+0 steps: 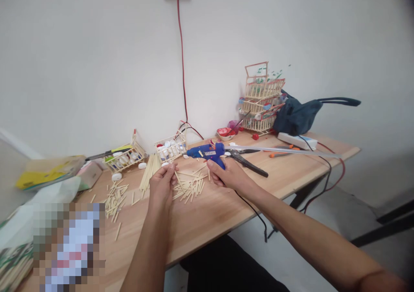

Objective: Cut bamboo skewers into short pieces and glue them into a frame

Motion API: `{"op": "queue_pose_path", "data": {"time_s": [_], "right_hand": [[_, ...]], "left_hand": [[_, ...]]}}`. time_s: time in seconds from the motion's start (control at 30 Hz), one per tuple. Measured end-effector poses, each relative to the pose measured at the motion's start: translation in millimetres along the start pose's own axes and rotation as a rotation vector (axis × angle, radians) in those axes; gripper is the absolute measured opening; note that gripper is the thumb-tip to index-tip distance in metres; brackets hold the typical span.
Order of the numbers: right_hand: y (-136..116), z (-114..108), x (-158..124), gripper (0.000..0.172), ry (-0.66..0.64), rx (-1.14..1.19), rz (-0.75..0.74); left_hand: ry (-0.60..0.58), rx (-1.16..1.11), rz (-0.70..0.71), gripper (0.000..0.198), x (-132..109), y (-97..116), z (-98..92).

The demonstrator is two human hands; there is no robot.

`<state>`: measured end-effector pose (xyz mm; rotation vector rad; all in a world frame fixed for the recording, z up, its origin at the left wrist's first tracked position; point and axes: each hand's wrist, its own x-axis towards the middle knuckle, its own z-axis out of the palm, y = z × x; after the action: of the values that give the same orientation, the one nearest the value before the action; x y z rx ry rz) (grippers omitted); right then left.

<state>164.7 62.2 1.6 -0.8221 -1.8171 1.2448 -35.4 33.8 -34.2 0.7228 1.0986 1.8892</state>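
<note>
My right hand point(226, 173) is wrapped round the handle of a blue glue gun point(207, 151), whose nozzle points left and from whose back a long clear glue stick point(284, 150) sticks out. To its left, my left hand point(163, 180) pinches a short wooden stick point(176, 175) between thumb and fingers, just below the nozzle. Between the hands a loose pile of short sticks point(190, 187) lies on the wooden table point(200, 218). Longer sticks point(150, 173) lie behind my left hand, and more short pieces point(114, 199) are scattered further left.
Small stick-built carts point(124, 158) stand along the wall, with stacked stick baskets point(261, 121) at the back right. Around them are a red paint dish point(225, 133), black pliers point(249, 164), a power strip point(297, 141), a dark blue bag point(296, 115) and hanging cables.
</note>
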Motion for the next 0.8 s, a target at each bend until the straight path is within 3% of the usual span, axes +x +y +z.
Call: {"op": "queue_pose_path", "data": {"time_s": [0.8], "right_hand": [[0.2, -0.8, 0.3, 0.048, -0.011, -0.033, -0.034]], "left_hand": [[-0.006, 0.002, -0.005, 0.041, -0.2, 0.4, 0.0]]}}
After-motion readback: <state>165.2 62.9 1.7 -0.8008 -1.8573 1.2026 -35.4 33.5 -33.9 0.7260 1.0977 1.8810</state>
